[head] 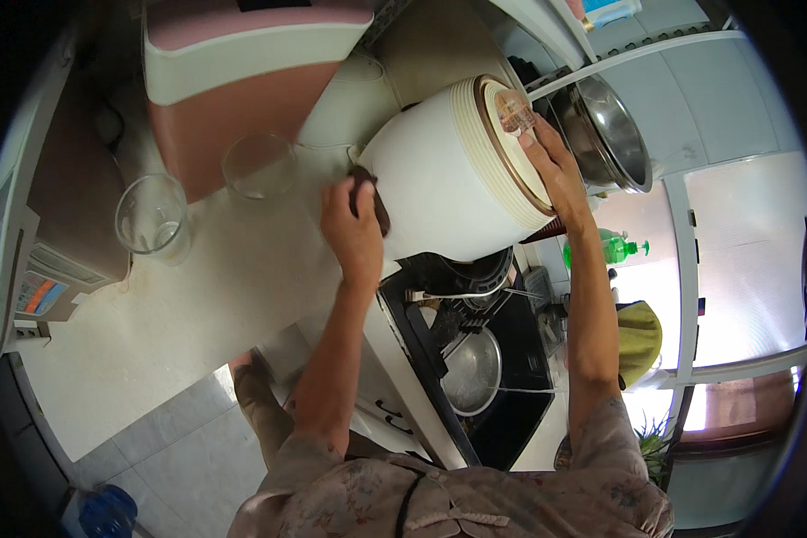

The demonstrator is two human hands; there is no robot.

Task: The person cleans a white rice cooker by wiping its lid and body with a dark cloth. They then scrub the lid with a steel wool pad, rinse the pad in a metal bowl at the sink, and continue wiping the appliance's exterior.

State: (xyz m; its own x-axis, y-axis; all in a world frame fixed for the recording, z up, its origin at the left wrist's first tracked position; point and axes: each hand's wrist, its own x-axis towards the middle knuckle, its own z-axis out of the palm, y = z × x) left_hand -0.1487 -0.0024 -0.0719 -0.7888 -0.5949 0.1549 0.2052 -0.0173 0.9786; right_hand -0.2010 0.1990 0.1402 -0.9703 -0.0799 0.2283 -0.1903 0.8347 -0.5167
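Observation:
A white, rounded kitchen appliance (424,171), apparently an air fryer, lies tilted before me at the counter's edge by the sink. Its ridged cream end with a brown rim faces right. My right hand (557,158) steadies that end, fingers resting beside a clear, brownish-patterned panel (513,111). At the opposite end, my left hand (352,225) has its fingers curled around a dark brown piece (379,210) against the body. Whether this is a handle or something loose, I cannot tell. The appliance's far side and underside are hidden.
Two clear glass vessels, a tumbler (153,225) and a fainter one (259,168), stand left on the counter (242,282). A pink-and-white box-shaped appliance (242,87) is behind them. The black sink (511,430) holds a metal bowl (472,376) and a black basket-like part (460,272).

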